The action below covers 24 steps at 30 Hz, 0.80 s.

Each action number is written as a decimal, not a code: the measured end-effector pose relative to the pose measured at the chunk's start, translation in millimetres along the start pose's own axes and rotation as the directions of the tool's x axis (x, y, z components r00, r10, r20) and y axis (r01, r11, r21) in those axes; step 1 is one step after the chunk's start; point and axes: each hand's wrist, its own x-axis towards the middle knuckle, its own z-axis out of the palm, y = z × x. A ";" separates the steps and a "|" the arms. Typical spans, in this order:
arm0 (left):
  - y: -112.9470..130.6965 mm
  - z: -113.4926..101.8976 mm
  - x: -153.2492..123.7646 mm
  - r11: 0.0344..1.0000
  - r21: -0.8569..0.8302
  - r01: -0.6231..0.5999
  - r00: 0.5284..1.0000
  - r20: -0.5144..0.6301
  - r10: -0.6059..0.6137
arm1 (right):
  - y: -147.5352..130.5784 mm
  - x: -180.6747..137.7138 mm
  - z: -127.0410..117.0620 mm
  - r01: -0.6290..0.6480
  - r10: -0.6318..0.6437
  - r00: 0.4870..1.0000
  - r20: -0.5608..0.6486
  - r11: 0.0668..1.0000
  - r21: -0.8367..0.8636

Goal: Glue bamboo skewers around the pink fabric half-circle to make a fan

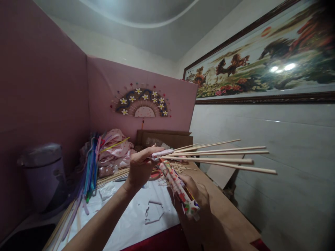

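Mid-frame, the left hand [141, 169] pinches shut on the fanned bamboo sticks [222, 157] where they converge; the right hand [199, 198] clasps the floral-paper roll [178, 188]. A firm grip there should keep the spread even.

Thin, pale wooden sticks [222, 152] fan out to the right from my left hand [140, 167], nearly level. The floral-paper roll [178, 186] slants down from their base into my right hand [196, 196].
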 end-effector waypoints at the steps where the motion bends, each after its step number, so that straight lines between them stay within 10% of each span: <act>1: -0.1 0.1 0.4 1.000 0.022 -0.011 1.000 -0.016 0.012 | -0.7 -0.9 -0.1 -0.004 0.004 1.000 -0.019 1.000 -0.014; 24: -2.9 -0.3 -4.1 0.865 0.425 -0.265 0.961 0.042 0.274 | -1.6 -22.9 -4.8 -0.011 0.019 0.994 0.111 0.997 -0.070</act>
